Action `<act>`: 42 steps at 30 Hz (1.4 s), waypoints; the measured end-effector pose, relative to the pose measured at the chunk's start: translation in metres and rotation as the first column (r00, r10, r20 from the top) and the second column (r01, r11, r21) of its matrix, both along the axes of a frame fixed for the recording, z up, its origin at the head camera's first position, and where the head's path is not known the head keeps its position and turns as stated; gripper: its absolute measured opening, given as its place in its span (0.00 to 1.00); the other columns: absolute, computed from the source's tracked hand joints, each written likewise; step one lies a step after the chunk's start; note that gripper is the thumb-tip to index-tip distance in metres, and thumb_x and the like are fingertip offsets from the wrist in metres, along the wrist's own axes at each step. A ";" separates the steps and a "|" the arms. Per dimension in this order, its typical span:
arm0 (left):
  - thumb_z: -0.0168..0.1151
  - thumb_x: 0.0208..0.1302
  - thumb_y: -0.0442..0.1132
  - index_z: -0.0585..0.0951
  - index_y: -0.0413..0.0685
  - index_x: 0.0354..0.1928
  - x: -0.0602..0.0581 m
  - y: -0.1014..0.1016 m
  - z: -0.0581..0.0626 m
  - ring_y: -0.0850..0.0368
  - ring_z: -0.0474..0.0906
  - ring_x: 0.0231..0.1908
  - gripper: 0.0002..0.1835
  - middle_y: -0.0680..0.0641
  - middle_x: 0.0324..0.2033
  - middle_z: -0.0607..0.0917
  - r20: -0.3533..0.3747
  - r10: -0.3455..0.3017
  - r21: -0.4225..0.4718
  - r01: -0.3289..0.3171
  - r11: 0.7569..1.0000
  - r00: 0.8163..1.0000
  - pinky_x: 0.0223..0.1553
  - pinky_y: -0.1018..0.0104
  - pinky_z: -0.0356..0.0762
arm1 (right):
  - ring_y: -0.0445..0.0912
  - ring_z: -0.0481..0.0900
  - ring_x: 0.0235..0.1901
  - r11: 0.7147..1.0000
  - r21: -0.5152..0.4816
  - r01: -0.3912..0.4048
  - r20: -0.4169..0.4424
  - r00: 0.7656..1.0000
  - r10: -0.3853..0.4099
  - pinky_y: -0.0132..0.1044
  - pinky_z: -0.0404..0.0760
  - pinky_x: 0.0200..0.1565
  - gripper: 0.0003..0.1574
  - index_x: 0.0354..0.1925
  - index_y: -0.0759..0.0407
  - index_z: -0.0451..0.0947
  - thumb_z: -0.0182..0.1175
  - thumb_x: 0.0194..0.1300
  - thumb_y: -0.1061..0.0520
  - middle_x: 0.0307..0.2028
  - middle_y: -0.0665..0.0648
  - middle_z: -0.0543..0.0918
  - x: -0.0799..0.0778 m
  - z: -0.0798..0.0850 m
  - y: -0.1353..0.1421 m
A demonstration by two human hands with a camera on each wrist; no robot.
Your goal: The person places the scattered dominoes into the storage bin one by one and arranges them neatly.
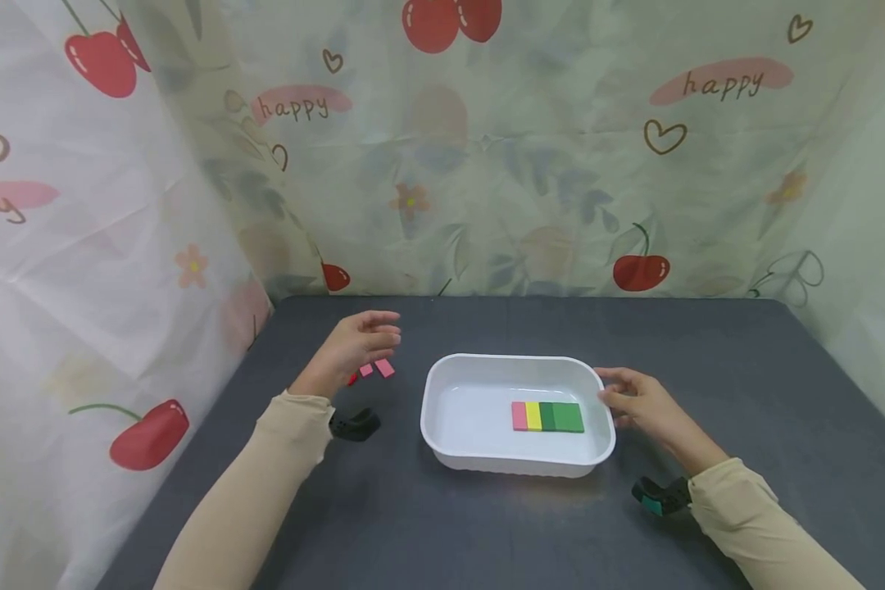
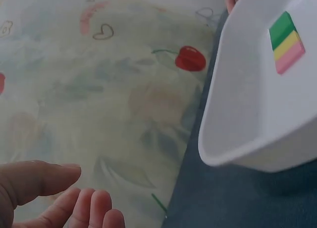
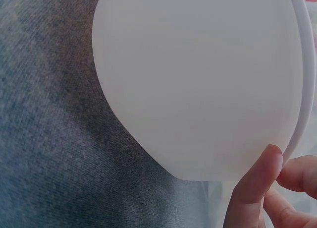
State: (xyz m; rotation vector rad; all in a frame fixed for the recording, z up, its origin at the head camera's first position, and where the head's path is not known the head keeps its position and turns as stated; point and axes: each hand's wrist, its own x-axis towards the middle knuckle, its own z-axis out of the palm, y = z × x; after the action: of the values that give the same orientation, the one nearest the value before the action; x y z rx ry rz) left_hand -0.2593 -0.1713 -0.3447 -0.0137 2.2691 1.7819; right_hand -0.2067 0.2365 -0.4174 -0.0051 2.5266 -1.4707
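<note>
A white plastic tray point(image 1: 457, 455) stands on the dark table, with a row of flat coloured tiles point(image 1: 548, 416) inside on its right: pink, yellow and green, edge to edge. My right hand point(image 1: 637, 406) grips the tray's right rim, its thumb and fingers about the edge in the right wrist view. Left of the tray, my left hand point(image 1: 359, 348) is raised over the table, fingers loosely bent and nothing between them. Just beneath it lie pink tiles point(image 1: 385, 368) and a red piece point(image 1: 351, 379), partly covered by the hand.
Dark wrist-worn devices show at the left wrist point(image 1: 356, 424) and the right wrist point(image 1: 662, 496). A printed curtain point(image 1: 479, 205) with cherries and hearts hangs behind the table and along both sides. The dark tabletop point(image 1: 487, 533) extends in front of the tray.
</note>
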 end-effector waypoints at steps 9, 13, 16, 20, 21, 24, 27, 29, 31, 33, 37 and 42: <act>0.57 0.69 0.37 0.65 0.45 0.69 -0.006 -0.034 -0.029 0.42 0.69 0.64 0.28 0.37 0.65 0.70 0.046 0.097 -0.033 -0.095 0.995 0.994 0.65 0.52 0.65 | 0.49 0.78 0.43 1.000 -0.004 0.000 -0.008 1.000 0.000 0.43 0.83 0.42 0.34 0.68 0.67 0.61 0.57 0.69 0.55 0.48 0.66 0.76 0.001 0.001 0.002; 0.56 0.69 0.36 0.64 0.44 0.70 -0.012 -0.044 -0.041 0.42 0.69 0.64 0.28 0.36 0.65 0.70 0.071 0.142 -0.054 -0.138 0.989 0.987 0.65 0.51 0.65 | 0.48 0.78 0.42 1.000 -0.006 -0.001 -0.012 1.000 0.001 0.42 0.83 0.41 0.34 0.68 0.67 0.61 0.57 0.69 0.56 0.48 0.66 0.76 0.002 0.001 0.002; 0.56 0.69 0.35 0.66 0.43 0.69 -0.018 -0.048 -0.051 0.43 0.71 0.62 0.27 0.36 0.64 0.72 0.077 0.178 -0.081 -0.172 0.982 0.981 0.64 0.52 0.67 | 0.48 0.78 0.41 1.000 -0.007 0.001 -0.013 1.000 -0.001 0.41 0.83 0.40 0.35 0.69 0.67 0.61 0.57 0.69 0.56 0.47 0.66 0.76 0.003 0.002 0.002; 0.57 0.68 0.35 0.67 0.43 0.68 -0.023 -0.051 -0.062 0.45 0.73 0.60 0.27 0.37 0.63 0.73 0.086 0.209 -0.116 -0.199 0.973 0.974 0.63 0.52 0.69 | 0.48 0.79 0.41 1.000 -0.004 0.002 -0.013 1.000 -0.002 0.41 0.83 0.39 0.34 0.69 0.66 0.61 0.57 0.70 0.56 0.47 0.65 0.76 0.002 0.001 0.002; 0.58 0.68 0.35 0.67 0.42 0.68 -0.024 -0.051 -0.064 0.45 0.73 0.60 0.27 0.37 0.63 0.73 0.089 0.213 -0.119 -0.202 0.972 0.973 0.62 0.52 0.69 | 0.48 0.79 0.41 1.000 -0.003 0.002 -0.012 1.000 -0.002 0.41 0.83 0.39 0.34 0.69 0.66 0.61 0.57 0.70 0.56 0.47 0.65 0.76 0.002 0.001 0.002; 0.60 0.66 0.33 0.68 0.40 0.67 -0.027 -0.052 -0.070 0.46 0.75 0.57 0.27 0.36 0.62 0.74 0.084 0.246 -0.128 -0.234 0.964 0.966 0.61 0.53 0.71 | 0.49 0.79 0.42 1.000 -0.003 0.005 -0.004 1.000 -0.005 0.41 0.83 0.40 0.34 0.69 0.66 0.61 0.57 0.70 0.55 0.48 0.66 0.76 0.001 0.000 0.001; 0.61 0.63 0.30 0.69 0.38 0.66 -0.029 -0.051 -0.075 0.49 0.77 0.52 0.28 0.35 0.60 0.74 0.078 0.261 -0.143 -0.248 0.958 0.962 0.59 0.54 0.73 | 0.49 0.79 0.43 1.000 -0.004 0.007 0.004 1.000 -0.007 0.41 0.83 0.40 0.34 0.69 0.66 0.61 0.57 0.69 0.56 0.49 0.67 0.76 0.000 0.000 0.001; 0.62 0.62 0.30 0.70 0.38 0.65 -0.030 -0.051 -0.077 0.51 0.77 0.49 0.28 0.36 0.59 0.75 0.084 0.270 -0.157 -0.254 0.954 0.959 0.58 0.55 0.74 | 0.50 0.78 0.43 1.000 -0.003 0.007 0.003 1.000 -0.007 0.41 0.83 0.40 0.34 0.68 0.66 0.61 0.57 0.69 0.56 0.49 0.67 0.76 -0.001 -0.001 0.001; 0.62 0.62 0.30 0.70 0.38 0.65 -0.031 -0.051 -0.079 0.51 0.78 0.48 0.28 0.36 0.58 0.75 0.090 0.276 -0.171 -0.258 0.951 0.957 0.57 0.54 0.74 | 0.50 0.78 0.43 1.000 -0.001 0.005 -0.001 1.000 -0.005 0.41 0.83 0.40 0.34 0.68 0.66 0.61 0.57 0.69 0.56 0.49 0.67 0.76 -0.001 -0.001 0.001; 0.63 0.61 0.29 0.70 0.39 0.64 -0.032 -0.052 -0.081 0.49 0.78 0.49 0.29 0.36 0.58 0.76 0.102 0.290 -0.177 -0.270 0.947 0.952 0.57 0.54 0.73 | 0.50 0.78 0.43 1.000 0.002 0.002 -0.006 1.000 -0.002 0.41 0.83 0.40 0.34 0.68 0.66 0.62 0.57 0.69 0.57 0.49 0.67 0.76 -0.001 -0.001 0.001; 0.63 0.59 0.27 0.69 0.37 0.64 -0.035 -0.052 -0.084 0.46 0.76 0.50 0.30 0.35 0.61 0.72 0.105 0.304 -0.192 -0.281 0.940 0.947 0.58 0.53 0.72 | 0.51 0.77 0.43 1.000 0.002 0.002 -0.006 1.000 -0.002 0.41 0.83 0.40 0.34 0.68 0.66 0.62 0.57 0.69 0.57 0.48 0.66 0.75 -0.001 -0.001 0.001; 0.64 0.57 0.25 0.70 0.34 0.63 -0.040 -0.051 -0.088 0.48 0.74 0.47 0.29 0.34 0.61 0.72 0.092 0.315 -0.239 -0.286 0.928 0.945 0.54 0.55 0.74 | 0.50 0.78 0.42 1.000 0.005 0.009 0.000 1.000 -0.009 0.40 0.83 0.39 0.34 0.68 0.66 0.61 0.57 0.69 0.56 0.48 0.65 0.76 -0.001 0.000 0.000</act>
State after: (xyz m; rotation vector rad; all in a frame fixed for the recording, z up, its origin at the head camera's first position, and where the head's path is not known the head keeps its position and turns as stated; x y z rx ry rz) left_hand -0.2989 -0.2227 -0.4331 -0.5324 2.4629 1.5907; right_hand -0.2076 0.2368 -0.4178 0.0076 2.5335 -1.4672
